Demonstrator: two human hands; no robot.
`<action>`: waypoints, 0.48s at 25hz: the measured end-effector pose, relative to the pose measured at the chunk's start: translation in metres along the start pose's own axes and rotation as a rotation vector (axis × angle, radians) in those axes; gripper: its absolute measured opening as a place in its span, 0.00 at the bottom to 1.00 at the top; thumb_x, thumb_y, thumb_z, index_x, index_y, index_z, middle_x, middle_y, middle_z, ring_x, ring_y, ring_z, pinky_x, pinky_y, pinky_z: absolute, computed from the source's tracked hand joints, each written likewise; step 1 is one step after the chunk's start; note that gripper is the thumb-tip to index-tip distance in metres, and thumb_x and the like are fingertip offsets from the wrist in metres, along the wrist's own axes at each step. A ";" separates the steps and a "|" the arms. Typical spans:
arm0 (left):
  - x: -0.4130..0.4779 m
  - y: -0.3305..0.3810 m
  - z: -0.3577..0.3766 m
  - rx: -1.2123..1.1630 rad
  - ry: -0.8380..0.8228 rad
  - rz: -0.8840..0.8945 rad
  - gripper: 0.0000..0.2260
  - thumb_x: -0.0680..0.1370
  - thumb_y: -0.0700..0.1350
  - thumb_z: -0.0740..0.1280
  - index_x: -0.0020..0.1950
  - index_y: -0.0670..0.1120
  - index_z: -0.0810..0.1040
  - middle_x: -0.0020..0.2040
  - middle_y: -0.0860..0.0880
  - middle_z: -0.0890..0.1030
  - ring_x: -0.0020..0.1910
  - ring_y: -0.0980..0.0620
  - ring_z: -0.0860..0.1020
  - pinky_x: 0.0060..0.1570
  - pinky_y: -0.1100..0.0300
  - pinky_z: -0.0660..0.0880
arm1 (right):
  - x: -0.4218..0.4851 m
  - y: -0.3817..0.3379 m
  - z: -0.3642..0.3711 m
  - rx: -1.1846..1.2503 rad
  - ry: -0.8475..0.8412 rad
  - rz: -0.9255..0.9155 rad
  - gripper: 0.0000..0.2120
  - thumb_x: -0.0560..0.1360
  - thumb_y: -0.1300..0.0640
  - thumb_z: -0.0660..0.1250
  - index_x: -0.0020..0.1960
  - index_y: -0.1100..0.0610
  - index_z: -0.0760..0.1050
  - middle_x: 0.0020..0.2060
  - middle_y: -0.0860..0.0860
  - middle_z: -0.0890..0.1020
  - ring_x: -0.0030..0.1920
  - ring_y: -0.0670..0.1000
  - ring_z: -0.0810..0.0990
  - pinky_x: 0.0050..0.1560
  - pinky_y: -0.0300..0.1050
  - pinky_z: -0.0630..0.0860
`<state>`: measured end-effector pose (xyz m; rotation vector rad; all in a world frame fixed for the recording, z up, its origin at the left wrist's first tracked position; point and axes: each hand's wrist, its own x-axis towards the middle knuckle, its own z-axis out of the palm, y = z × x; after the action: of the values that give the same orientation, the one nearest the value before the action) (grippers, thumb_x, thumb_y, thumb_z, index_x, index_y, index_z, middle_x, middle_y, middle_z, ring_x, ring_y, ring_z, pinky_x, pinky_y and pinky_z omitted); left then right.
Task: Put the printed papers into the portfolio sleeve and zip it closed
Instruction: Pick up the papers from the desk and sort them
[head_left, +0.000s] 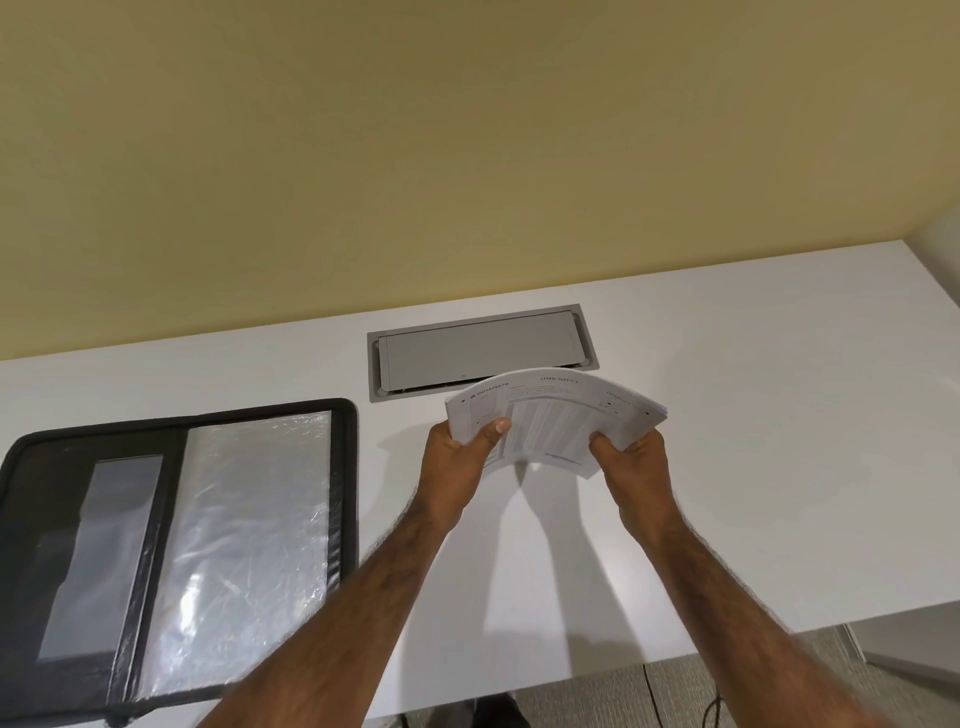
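Observation:
A stack of printed papers (556, 415) is held above the white table, bowed upward in the middle. My left hand (460, 462) grips its left edge with the thumb on top. My right hand (634, 462) grips its right edge. The black zip portfolio (171, 551) lies open flat on the table at the left, apart from both hands. Its right half shows a shiny clear plastic sleeve (244, 545), and its left half has a pocket with a grey panel (104, 551).
A grey flip-lid cable box (478, 353) is set into the white table (779, 467) just behind the papers. A yellow wall rises behind the table. The table's front edge runs at the lower right, with carpet and a black cable (649, 691) below.

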<state>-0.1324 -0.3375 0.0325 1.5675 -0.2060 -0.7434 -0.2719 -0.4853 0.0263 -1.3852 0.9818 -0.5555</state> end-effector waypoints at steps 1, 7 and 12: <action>0.000 0.001 0.000 0.001 -0.006 0.005 0.10 0.76 0.45 0.75 0.46 0.63 0.84 0.45 0.64 0.86 0.46 0.65 0.83 0.41 0.72 0.78 | 0.000 0.000 0.000 -0.003 0.007 -0.001 0.16 0.67 0.57 0.65 0.49 0.40 0.82 0.44 0.41 0.87 0.46 0.41 0.84 0.41 0.32 0.78; 0.002 -0.001 -0.002 0.006 -0.021 0.031 0.12 0.74 0.45 0.76 0.46 0.65 0.84 0.46 0.64 0.86 0.47 0.64 0.83 0.42 0.70 0.79 | 0.000 -0.001 -0.005 -0.004 0.003 -0.018 0.16 0.67 0.58 0.66 0.52 0.45 0.81 0.46 0.43 0.87 0.48 0.44 0.85 0.43 0.35 0.79; 0.006 -0.004 -0.004 0.019 -0.014 0.002 0.10 0.75 0.45 0.76 0.51 0.59 0.82 0.49 0.59 0.86 0.51 0.56 0.84 0.47 0.63 0.80 | -0.004 -0.002 -0.005 -0.016 -0.003 -0.017 0.16 0.69 0.58 0.66 0.51 0.42 0.82 0.47 0.42 0.87 0.49 0.42 0.84 0.44 0.34 0.79</action>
<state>-0.1268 -0.3364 0.0265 1.5800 -0.2254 -0.7527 -0.2778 -0.4849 0.0293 -1.4095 0.9742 -0.5592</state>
